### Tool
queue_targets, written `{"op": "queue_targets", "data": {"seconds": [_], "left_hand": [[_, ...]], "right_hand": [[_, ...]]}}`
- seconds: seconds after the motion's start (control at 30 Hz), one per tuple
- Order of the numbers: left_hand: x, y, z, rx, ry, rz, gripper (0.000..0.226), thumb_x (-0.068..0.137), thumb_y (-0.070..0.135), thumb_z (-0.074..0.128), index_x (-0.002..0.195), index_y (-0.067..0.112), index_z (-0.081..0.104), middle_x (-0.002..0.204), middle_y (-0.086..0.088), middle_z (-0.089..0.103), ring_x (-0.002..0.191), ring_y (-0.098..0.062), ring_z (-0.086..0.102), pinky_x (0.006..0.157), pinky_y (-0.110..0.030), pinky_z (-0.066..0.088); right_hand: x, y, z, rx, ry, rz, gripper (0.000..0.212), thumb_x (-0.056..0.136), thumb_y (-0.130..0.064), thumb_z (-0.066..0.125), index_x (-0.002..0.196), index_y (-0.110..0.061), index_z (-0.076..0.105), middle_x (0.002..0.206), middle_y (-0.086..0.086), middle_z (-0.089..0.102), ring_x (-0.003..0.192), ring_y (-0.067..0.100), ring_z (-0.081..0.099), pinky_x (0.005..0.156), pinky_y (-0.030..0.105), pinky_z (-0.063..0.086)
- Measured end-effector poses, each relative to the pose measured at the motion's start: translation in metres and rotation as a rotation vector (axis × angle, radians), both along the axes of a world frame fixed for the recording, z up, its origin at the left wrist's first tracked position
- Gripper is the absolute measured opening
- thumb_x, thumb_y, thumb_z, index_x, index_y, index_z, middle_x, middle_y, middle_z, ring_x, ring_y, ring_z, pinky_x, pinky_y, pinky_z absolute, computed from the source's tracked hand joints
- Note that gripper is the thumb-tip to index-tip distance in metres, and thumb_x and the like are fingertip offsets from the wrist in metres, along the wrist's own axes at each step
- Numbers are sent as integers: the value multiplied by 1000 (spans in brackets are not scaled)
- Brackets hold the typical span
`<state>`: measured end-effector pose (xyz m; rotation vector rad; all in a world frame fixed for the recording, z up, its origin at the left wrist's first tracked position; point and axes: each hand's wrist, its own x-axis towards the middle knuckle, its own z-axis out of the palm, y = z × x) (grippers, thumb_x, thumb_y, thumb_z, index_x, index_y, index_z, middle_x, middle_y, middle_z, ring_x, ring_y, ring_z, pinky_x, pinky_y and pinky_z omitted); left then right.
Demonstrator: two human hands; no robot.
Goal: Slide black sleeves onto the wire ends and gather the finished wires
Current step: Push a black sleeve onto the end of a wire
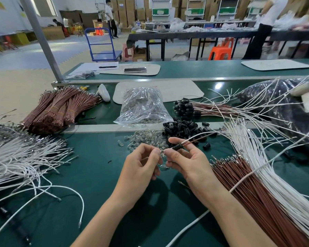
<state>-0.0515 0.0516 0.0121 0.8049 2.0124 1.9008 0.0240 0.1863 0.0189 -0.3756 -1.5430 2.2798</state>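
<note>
My right hand (185, 162) pinches a black sleeve (177, 148) that sits on a brown and a white wire (200, 138) running up to the right. My left hand (141, 164) pinches the metal wire ends at the sleeve's left tip, and small clear parts show between its fingers. Both hands hover above the green table (96, 175). A pile of loose black sleeves (180, 128) lies just beyond them. Finished wires with black sleeves (185, 107) lie further back.
Loose brown wires (248, 186) and white wires (268, 166) fan out at the right. More white wires (20, 157) spread at the left, bundled brown wires (57, 109) behind them. A clear bag (143, 106) and scattered clear parts (146, 138) lie in the middle. A dark bag (284, 104) sits far right.
</note>
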Motion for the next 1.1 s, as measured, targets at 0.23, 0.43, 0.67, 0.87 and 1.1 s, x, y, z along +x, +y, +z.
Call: {"op": "queue_targets", "data": {"seconds": [0.23, 0.43, 0.67, 0.87, 1.1], "left_hand": [[-1, 1, -3, -39, 59, 1, 17, 102, 24, 58, 85, 23, 61, 77, 0, 71, 59, -15, 63, 55, -26, 52], [-1, 1, -5, -32, 82, 12, 19, 102, 27, 58, 84, 31, 63, 78, 1, 72, 58, -14, 63, 56, -26, 52], [1, 2, -6, -26, 86, 5, 19, 102, 26, 58, 85, 32, 64, 75, 4, 71, 56, -11, 61, 55, -21, 49], [1, 2, -7, -33, 104, 13, 14, 101, 26, 58, 89, 24, 65, 75, 4, 71, 56, -12, 61, 57, -24, 50], [-4, -6, -4, -169, 286, 138, 17, 102, 51, 48, 96, 40, 60, 80, 11, 68, 66, -11, 61, 62, -29, 51]], "right_hand": [[0, 0, -2, 9, -2, 7, 29, 73, -26, 82, 101, -32, 76, 88, 9, 72, 77, 17, 68, 75, 23, 56], [-2, -2, -4, -29, 1, 11, 42, 69, -30, 83, 109, -22, 73, 87, 7, 73, 77, 16, 68, 71, 24, 57], [-2, -4, -5, 18, -53, 66, 30, 70, -43, 80, 88, -20, 81, 83, 5, 75, 76, 11, 70, 65, 20, 55], [0, -2, -5, 88, -83, 52, 34, 71, -46, 80, 90, -19, 82, 83, 3, 75, 74, 8, 67, 66, 21, 55], [-2, 4, -4, 62, -50, -74, 34, 63, -47, 83, 83, -19, 82, 82, 1, 75, 72, 7, 67, 63, 22, 56]]}}
